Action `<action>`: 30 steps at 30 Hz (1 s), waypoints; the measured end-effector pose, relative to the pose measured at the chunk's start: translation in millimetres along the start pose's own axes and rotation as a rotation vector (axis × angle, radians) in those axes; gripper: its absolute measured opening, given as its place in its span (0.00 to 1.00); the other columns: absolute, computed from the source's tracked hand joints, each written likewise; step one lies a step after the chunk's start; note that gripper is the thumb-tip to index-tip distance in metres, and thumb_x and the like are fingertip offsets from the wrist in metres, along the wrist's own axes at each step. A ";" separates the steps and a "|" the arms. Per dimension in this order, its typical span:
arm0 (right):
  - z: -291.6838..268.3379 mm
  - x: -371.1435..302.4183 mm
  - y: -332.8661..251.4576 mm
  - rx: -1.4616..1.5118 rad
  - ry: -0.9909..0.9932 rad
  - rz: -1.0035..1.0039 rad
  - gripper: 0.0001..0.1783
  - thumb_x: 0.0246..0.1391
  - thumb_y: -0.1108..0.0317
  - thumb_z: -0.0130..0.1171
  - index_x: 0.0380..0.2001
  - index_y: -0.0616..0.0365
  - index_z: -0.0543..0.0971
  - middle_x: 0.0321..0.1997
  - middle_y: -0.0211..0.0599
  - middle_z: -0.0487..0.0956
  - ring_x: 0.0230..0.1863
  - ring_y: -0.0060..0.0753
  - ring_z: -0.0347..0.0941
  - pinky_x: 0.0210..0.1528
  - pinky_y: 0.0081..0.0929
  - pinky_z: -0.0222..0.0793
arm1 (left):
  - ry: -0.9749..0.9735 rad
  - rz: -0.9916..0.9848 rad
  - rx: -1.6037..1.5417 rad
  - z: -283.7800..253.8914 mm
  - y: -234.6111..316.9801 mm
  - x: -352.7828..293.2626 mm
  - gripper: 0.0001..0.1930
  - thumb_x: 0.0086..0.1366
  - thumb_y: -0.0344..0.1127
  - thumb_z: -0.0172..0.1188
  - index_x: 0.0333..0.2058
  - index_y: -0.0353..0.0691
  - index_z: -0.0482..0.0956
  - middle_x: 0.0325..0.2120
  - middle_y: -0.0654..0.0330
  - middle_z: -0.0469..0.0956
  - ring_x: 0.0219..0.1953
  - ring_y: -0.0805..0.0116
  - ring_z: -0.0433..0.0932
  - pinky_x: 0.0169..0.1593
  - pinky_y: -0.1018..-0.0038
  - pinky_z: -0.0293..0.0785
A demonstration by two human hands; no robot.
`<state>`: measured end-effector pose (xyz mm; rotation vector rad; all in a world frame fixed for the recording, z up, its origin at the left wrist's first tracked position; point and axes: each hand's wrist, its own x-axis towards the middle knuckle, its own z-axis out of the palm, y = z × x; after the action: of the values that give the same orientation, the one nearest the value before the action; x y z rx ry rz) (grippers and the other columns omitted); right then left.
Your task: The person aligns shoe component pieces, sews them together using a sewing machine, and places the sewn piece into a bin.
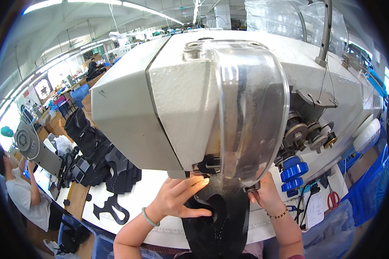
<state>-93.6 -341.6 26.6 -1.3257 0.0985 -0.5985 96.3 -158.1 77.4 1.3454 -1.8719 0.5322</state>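
Left hand (177,196): fingers spread flat, thumb stretched out along the lower edge, pressing down on black mesh shoe upper (220,224); pale green bangle on the wrist.
Right hand (268,194): mostly hidden behind the clear guard; fingers curled against the right edge of the same piece; whether pinching or only pressing, cannot tell; beaded bracelet on the wrist.
Black mesh shoe upper: lying on the white table (160,181) directly below the machine head, between both hands, running from the needle area down toward the lower edge of view; perforated surface, dark trim along the right side.
Sewing machine head (160,99): large, off-white, filling the centre of view, looming over hands and workpiece.
Clear plastic guard (250,112): curved, bolted to the front of the head, smudged and grey inside, reaching down to just above the workpiece.
Blue knobs (294,170): stacked, on the right flank of the head, below metal tension discs.
Red-handled scissors (333,199): lower right, near the table edge.
Stack of black cut pieces (99,159): left of the head, on the table, well apart from the hands.
Seated person in white shirt (19,190): far left, at a neighbouring station.
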 end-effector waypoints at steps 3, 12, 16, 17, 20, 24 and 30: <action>10.7 -4.9 -3.9 0.041 0.062 0.041 0.14 0.52 0.72 0.55 0.41 0.64 0.69 0.23 0.35 0.75 0.11 0.18 0.66 0.08 0.12 0.60 | 0.006 0.060 0.262 5.3 14.2 5.7 0.19 0.48 0.41 0.69 0.34 0.34 0.78 0.34 0.59 0.74 0.38 0.62 0.76 0.37 0.70 0.72; 20.1 -3.1 -11.1 0.193 0.130 0.101 0.02 0.49 0.78 0.54 0.25 0.62 0.76 0.22 0.27 0.75 0.23 0.14 0.72 0.24 0.11 0.68 | -0.050 0.065 0.241 4.8 16.7 5.7 0.18 0.46 0.33 0.66 0.39 0.38 0.79 0.38 0.61 0.74 0.41 0.61 0.75 0.40 0.66 0.73; 27.5 -7.1 -4.3 0.200 0.104 0.000 0.07 0.49 0.73 0.54 0.22 0.66 0.75 0.22 0.38 0.75 0.12 0.18 0.66 0.10 0.12 0.59 | -0.046 0.013 0.211 4.5 15.4 4.7 0.18 0.48 0.31 0.65 0.41 0.39 0.79 0.41 0.62 0.74 0.41 0.64 0.75 0.42 0.69 0.73; 29.5 -8.9 -2.7 0.234 0.176 0.047 0.06 0.49 0.74 0.54 0.23 0.66 0.75 0.21 0.37 0.75 0.11 0.18 0.65 0.09 0.12 0.58 | -0.055 -0.010 0.206 3.5 15.5 5.4 0.18 0.48 0.31 0.64 0.41 0.39 0.79 0.42 0.64 0.74 0.42 0.67 0.75 0.42 0.71 0.73; 32.7 -12.3 2.7 0.173 0.245 0.061 0.05 0.48 0.75 0.54 0.23 0.66 0.76 0.19 0.37 0.75 0.10 0.18 0.64 0.09 0.12 0.57 | -0.087 0.009 0.242 -1.3 15.9 12.1 0.16 0.49 0.30 0.64 0.40 0.41 0.80 0.44 0.67 0.75 0.41 0.72 0.75 0.38 0.75 0.73; 39.9 -17.1 10.5 0.019 0.283 -0.009 0.03 0.49 0.79 0.53 0.25 0.68 0.75 0.19 0.39 0.75 0.10 0.19 0.64 0.11 0.13 0.56 | -0.125 -0.123 0.151 -3.5 9.2 3.4 0.13 0.49 0.28 0.64 0.37 0.43 0.81 0.42 0.66 0.76 0.36 0.71 0.76 0.32 0.78 0.71; 62.3 -20.6 -8.5 -0.156 0.218 -0.030 0.05 0.50 0.81 0.51 0.31 0.71 0.75 0.19 0.42 0.75 0.10 0.20 0.64 0.13 0.15 0.56 | 0.037 -0.239 0.156 0.8 18.6 -1.1 0.11 0.46 0.26 0.66 0.32 0.38 0.80 0.36 0.58 0.76 0.33 0.61 0.75 0.34 0.71 0.71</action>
<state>-89.2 -278.2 45.4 -1.4107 0.3093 -0.7725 78.9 -151.3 77.8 1.6246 -1.6387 0.5835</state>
